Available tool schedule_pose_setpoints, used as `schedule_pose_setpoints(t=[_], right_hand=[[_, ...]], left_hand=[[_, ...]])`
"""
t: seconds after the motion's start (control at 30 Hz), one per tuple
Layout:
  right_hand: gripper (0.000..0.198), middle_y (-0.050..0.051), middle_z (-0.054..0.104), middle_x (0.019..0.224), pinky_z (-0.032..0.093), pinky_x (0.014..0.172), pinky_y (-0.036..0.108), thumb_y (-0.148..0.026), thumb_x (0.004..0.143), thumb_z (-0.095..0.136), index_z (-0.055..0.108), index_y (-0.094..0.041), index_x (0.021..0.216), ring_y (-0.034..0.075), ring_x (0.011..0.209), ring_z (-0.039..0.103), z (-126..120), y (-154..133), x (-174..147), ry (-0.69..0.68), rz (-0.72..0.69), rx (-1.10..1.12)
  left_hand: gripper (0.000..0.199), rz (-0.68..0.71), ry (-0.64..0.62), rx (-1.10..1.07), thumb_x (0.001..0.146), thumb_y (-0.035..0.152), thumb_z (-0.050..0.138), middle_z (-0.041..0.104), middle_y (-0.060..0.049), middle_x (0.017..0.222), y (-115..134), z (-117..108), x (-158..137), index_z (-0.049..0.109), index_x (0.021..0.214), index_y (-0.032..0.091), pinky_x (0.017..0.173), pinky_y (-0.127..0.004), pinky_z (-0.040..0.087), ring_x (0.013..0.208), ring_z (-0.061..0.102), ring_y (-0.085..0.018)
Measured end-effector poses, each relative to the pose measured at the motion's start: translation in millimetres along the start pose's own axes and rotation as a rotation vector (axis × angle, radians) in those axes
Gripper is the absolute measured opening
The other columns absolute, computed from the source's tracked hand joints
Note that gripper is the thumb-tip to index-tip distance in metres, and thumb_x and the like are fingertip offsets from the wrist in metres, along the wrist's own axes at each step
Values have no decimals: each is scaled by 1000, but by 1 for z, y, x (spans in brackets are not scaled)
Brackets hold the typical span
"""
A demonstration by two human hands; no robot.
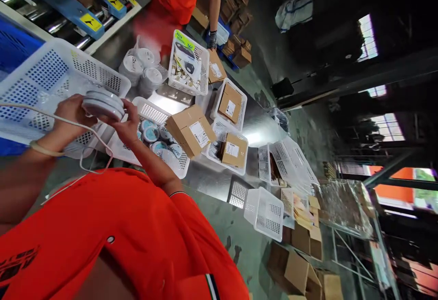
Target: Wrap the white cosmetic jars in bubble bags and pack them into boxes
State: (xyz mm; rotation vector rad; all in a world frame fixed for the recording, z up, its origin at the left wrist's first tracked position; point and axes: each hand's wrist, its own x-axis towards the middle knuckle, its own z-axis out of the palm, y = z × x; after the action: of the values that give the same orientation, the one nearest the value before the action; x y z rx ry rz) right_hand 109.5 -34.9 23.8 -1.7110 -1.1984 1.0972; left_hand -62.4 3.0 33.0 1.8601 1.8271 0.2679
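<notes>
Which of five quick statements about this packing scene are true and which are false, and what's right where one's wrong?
1. The left hand and the right hand hold the same pale round object. True.
2. The wristband is on the right wrist. False: the wristband is on the left wrist.
3. The tilted carton by the basket of round containers bears a white label. True.
4. The co-worker's visible hand is bare. False: that hand wears a dark glove.
5. The person's shirt is orange-red. True.
</notes>
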Motion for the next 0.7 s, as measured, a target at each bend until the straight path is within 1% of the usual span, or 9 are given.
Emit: schedule_pose_setpoints(t=[0.07, 0.13, 0.27, 0.33, 0.43, 0.5, 0.57, 0.63, 0.7], right_hand=[[54, 7, 74, 138, 46, 126, 34, -19, 92, 89, 66, -19, 141, 23, 136, 64, 13, 6, 4, 10, -91, -200], [47, 10, 75, 134, 44, 129, 40, -22, 96, 87, 68, -17, 139, 26, 134, 65, 20, 14, 6, -50, -157, -412], [36, 14, 70, 146, 45, 129, 50, -23, 111, 67, 67, -16, 146, 33, 147, 55, 27, 18, 9, -153, -271, -693], [42, 13, 68, 150, 48, 128, 47, -21, 109, 70, 65, -18, 151, 31, 147, 54, 19, 20, 14, -200, -305, -669], [53, 10, 64, 158, 50, 125, 33, -17, 105, 77, 62, -18, 156, 22, 143, 59, -18, 34, 25, -193, -349, -478], [44, 10, 67, 154, 50, 124, 31, -9, 105, 71, 67, -15, 148, 19, 139, 63, -48, 50, 33, -128, -248, -436], [35, 9, 77, 136, 50, 124, 34, 4, 96, 72, 75, -11, 127, 21, 133, 67, -68, 69, 39, -187, -58, -495], [32, 6, 82, 115, 50, 124, 36, 13, 81, 75, 75, -11, 102, 23, 130, 69, -68, 87, 42, -323, 57, -545], [30, 3, 81, 99, 49, 124, 34, 15, 76, 74, 68, -13, 84, 22, 132, 68, -53, 102, 41, -372, 74, -495]], left_hand=[[67, 19, 27, -79, 84, 20, 70, 68, -18, 152, 2, 3, -3, 68, 149, 3, 122, -49, 55, 128, 72, -33], [79, 43, 23, -140, 82, 14, 67, 62, -17, 164, 6, 9, -7, 61, 159, 4, 130, -48, 49, 143, 67, -33], [83, 138, -22, -100, 79, 5, 58, 52, -22, 173, 21, 21, -15, 56, 162, -2, 141, -50, 31, 165, 48, -31], [85, 169, -60, -79, 77, 5, 57, 51, -23, 174, 28, 21, -15, 55, 162, -3, 141, -51, 31, 166, 47, -32], [87, 154, -79, -98, 76, 14, 62, 55, -18, 172, 33, 10, -8, 58, 162, 0, 139, -49, 36, 160, 54, -35], [89, 158, -82, -118, 75, 21, 63, 61, -11, 168, 34, 1, -4, 62, 163, 6, 133, -48, 46, 149, 65, -35], [90, 177, -87, -134, 73, 24, 62, 65, -4, 164, 36, -6, -2, 67, 162, 13, 127, -46, 53, 136, 72, -33], [90, 209, -70, -162, 71, 28, 62, 68, -2, 161, 41, -8, -1, 69, 160, 14, 127, -45, 53, 135, 73, -32], [90, 259, -43, -194, 71, 29, 60, 67, -2, 161, 48, -6, -1, 70, 159, 11, 131, -43, 49, 141, 70, -32]])
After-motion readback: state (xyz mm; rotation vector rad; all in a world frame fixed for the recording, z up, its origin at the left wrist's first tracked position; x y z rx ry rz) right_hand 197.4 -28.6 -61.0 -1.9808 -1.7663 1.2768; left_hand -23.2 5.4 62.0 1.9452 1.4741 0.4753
